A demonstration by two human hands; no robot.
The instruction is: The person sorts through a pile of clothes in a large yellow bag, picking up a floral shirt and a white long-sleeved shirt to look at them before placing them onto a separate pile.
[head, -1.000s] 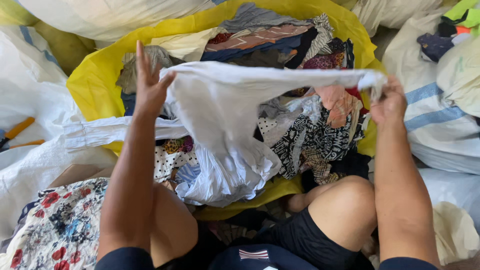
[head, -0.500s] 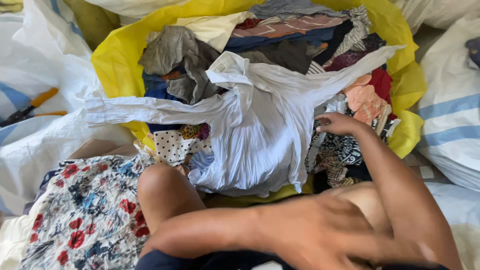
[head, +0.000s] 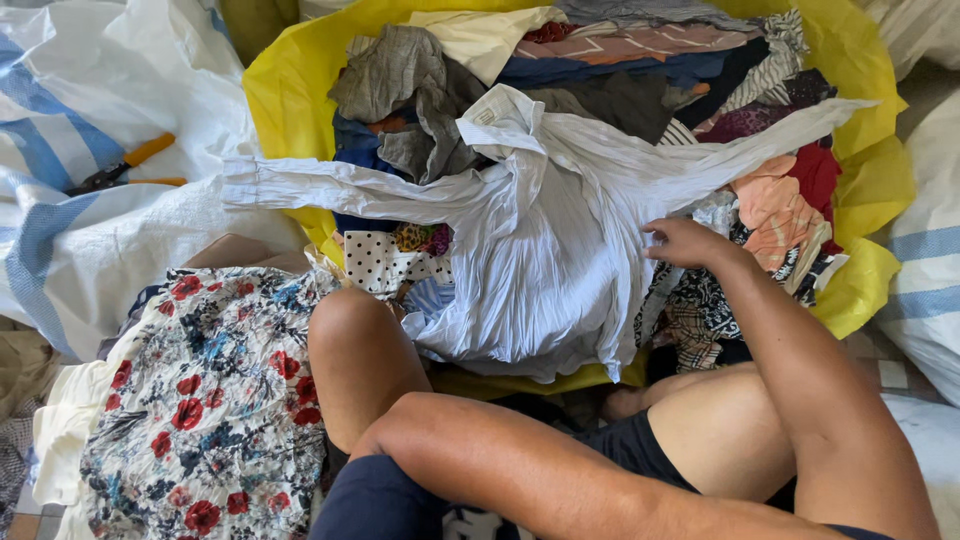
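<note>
White shirt (head: 540,250) is laid sleeves-out over the clothes heap in the yellow bag (head: 290,90), prob. spread flat so it can be handled. Its body is pressed at 3 o'clock by the right hand (head: 685,242), fingers loose, nothing gripped. Left hand is hidden; grip can't be told. Floral cloth (head: 200,400) lies at 8, pliers (head: 125,168) at 10.

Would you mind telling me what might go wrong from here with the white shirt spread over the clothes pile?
The right hand rests on the white shirt, whose sleeves trail past the yellow bag; pulling may snag one or drag loose garments out. The orange-handled pliers lie near the left sleeve, so fabric could catch on them. The left hand is out of view, so the shirt may bunch.
</note>
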